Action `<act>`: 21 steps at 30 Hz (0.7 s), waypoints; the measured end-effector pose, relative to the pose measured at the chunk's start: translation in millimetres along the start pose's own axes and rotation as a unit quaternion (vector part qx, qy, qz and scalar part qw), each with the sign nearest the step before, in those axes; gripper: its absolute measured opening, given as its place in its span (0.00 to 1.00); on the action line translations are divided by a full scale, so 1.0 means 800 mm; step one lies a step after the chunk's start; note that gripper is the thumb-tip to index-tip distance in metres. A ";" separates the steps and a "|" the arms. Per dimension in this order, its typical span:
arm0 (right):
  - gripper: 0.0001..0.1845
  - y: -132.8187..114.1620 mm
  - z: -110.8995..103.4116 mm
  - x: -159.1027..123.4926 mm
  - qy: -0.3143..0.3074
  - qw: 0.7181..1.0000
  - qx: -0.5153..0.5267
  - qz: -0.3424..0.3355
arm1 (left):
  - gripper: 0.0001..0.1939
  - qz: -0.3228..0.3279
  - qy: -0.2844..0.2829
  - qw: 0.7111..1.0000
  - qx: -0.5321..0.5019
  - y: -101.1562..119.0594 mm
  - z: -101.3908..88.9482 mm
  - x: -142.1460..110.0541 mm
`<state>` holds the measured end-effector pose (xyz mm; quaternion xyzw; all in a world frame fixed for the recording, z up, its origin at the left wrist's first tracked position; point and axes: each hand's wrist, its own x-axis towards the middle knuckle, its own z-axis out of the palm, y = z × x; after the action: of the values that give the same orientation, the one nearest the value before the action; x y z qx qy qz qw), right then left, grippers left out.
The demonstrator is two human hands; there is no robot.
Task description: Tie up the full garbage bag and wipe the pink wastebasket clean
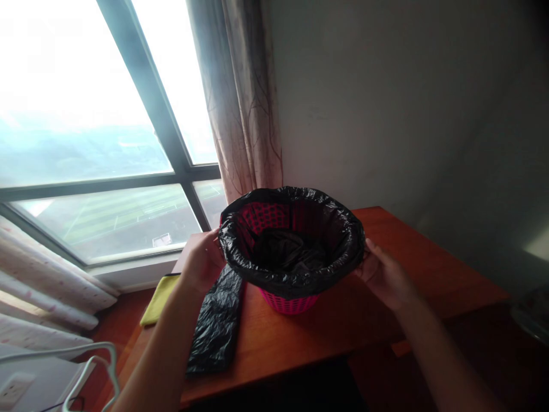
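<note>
A pink perforated wastebasket is lined with a black garbage bag. The bag folds outward over the whole rim and sags in a crumpled heap inside, while pink wall shows through at the back. My left hand grips the basket's left side just under the rim, its fingertips partly hidden behind the bag. On the opposite side my right hand holds the rim, thumb near the top and fingers below. A folded strip of black plastic bags lies on the table beside my left forearm.
The wooden table stands against a grey wall. A yellow cloth lies at its left edge. Window and curtains rise behind. A white cable and a socket are at lower left.
</note>
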<state>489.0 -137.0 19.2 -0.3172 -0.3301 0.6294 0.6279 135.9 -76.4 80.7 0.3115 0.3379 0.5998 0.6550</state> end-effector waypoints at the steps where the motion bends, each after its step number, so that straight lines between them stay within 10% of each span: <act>1: 0.11 0.002 0.000 -0.002 -0.003 1.000 0.004 0.004 | 0.05 -0.005 -0.001 1.000 -0.004 -0.001 -0.001 -0.002; 21: 0.15 0.016 0.006 -0.028 -0.052 0.998 -0.023 0.033 | 0.06 -0.044 -0.041 0.998 0.013 -0.028 -0.020 -0.052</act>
<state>477.7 -159.6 11.1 -0.3091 -0.3666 0.6574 0.5813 133.6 -119.4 55.8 0.3289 0.3315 0.5524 0.6905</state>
